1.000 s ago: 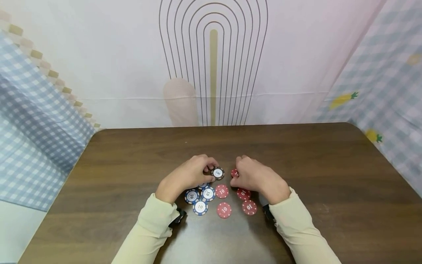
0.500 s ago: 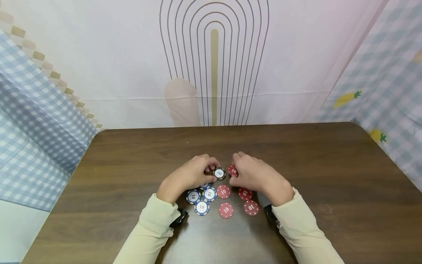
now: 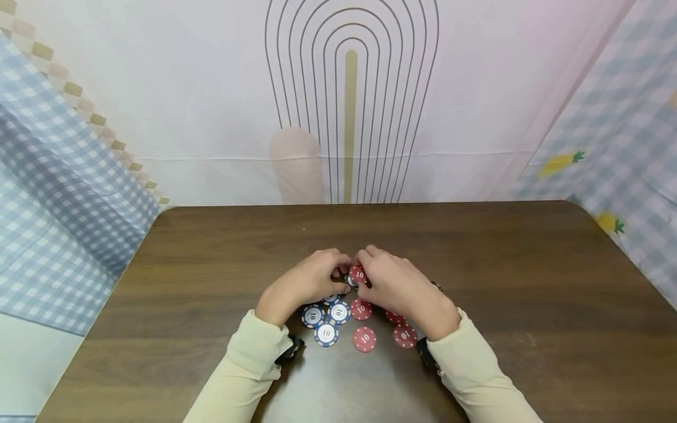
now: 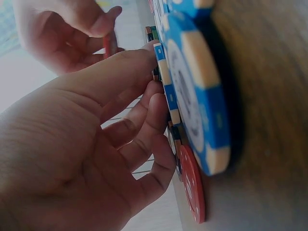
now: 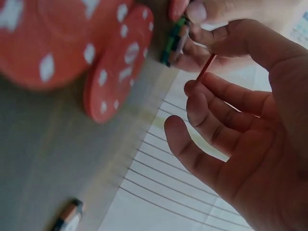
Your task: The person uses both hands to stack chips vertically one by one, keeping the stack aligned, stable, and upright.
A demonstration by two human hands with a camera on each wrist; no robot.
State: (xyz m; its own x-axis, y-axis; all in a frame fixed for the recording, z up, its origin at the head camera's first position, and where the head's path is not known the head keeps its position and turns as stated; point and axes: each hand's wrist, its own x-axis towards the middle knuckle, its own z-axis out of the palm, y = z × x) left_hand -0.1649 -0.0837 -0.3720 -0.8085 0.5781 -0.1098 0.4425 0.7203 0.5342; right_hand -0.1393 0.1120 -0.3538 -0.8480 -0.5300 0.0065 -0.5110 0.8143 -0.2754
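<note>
Red poker chip (image 3: 358,274) is up between the two hands, over a brown wood-grain table (image 3: 238,241); behind hangs a white line-patterned cloth (image 3: 211,106), with blue gingham (image 3: 79,194) at the left. Half a second ago that chip was beside the black chip (image 3: 350,282); now, from overhead, it overlaps it. The right hand (image 3: 399,286) pinches it, thumb and fingers parted only by the chip. The left hand (image 3: 304,280) curls thumb and fingers round the black chip. Blue chips (image 3: 326,333) and red chips (image 3: 364,339) lie nearer.
</note>
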